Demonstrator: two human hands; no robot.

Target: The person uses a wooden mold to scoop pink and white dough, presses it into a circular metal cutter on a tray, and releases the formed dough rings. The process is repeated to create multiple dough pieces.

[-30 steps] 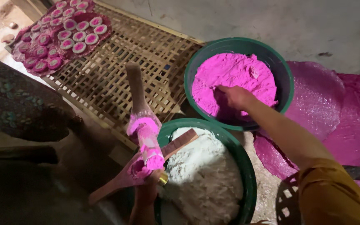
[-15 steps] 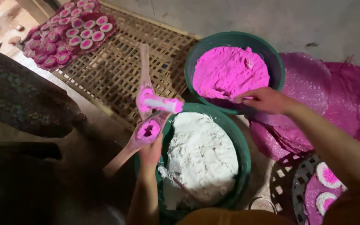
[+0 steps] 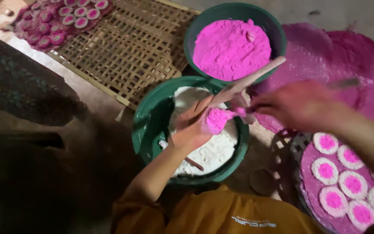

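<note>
Holding the wooden mould (image 3: 239, 86) steady in our left hand (image 3: 191, 128) over the white-dough basin (image 3: 146, 125), left fingers clenched round it, we press pink dough (image 3: 216, 119) in evenly with our blurred right hand (image 3: 299, 106), whose fingers look pinched.

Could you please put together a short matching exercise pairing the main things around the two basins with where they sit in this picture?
Things:
1. basin of pink powder
2. basin of white powder
3. woven bamboo rack
4. white cakes with pink centres

Places:
A. bottom right
B. top centre
C. under the left hand
D. upper left

Pairs: 1-B, 2-C, 3-D, 4-A
</note>
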